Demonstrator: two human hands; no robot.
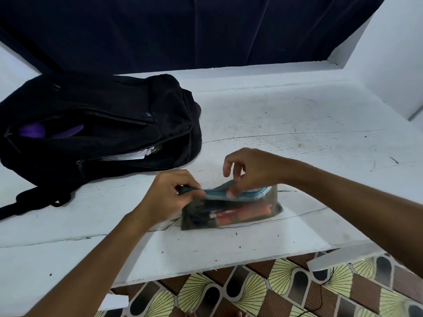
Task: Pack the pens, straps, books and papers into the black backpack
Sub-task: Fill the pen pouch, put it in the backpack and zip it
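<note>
White tabletop (297, 133) is shared by a black backpack (96, 124), lying open at the left with papers (137, 154) and something purple (45, 130) showing inside, and a translucent pouch (231, 209) of pens near the front edge. Its blue zipper strip is pinched by the left hand (169, 197) and the right hand (254, 170).

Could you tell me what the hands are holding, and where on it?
Both hands hold the see-through pencil pouch: left hand pinches its zipper end, right hand pinches mid-zipper.

Dim, even bluish light; soft shadows; slight overall blur; wide-angle bending at edges.
</note>
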